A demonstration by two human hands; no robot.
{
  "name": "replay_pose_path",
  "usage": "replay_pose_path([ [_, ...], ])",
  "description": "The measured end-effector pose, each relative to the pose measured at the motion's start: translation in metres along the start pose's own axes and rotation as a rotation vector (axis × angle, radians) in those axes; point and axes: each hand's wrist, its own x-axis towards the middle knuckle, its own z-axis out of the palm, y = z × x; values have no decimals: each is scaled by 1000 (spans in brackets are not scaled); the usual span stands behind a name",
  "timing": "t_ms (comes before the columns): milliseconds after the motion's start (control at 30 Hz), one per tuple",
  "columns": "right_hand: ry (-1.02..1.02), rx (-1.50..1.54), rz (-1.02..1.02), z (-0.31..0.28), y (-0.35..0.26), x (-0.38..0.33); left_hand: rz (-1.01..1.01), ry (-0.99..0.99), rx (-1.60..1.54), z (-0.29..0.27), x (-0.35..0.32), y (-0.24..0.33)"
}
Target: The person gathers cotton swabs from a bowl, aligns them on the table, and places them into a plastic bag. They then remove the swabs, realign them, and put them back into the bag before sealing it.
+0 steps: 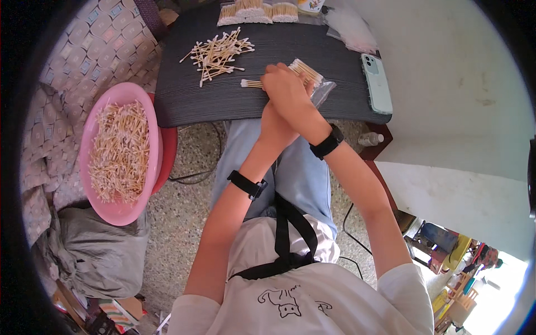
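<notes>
While the right hand (pixel 287 92) closes over a bundle of cotton swabs (pixel 306 71) half inside a clear plastic bag (pixel 322 92), the left hand (pixel 273 124) sits just beneath it, mostly covered, so its grasp cannot be told. That bundle's long axis runs slantwise, with its tips pointing up and away from the knuckles toward the far left, the bag trailing toward the wrist. Beyond the fingers lies a loose pile of swabs (pixel 218 53) on the dark board (pixel 184 97); a phone (pixel 377 84) rests near the right.
</notes>
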Motion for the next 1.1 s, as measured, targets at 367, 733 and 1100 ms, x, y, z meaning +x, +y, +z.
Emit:
replay_pose_path([
  [367,35,121,-76,-16,2,2,-12,-119,24,-3,-2,-3],
  [733,160,1245,661,-85,59,-90,-60,100,-235,-15,11,7],
  [1100,-64,1425,883,-73,85,-133,-154,246,-321,-4,11,28],
])
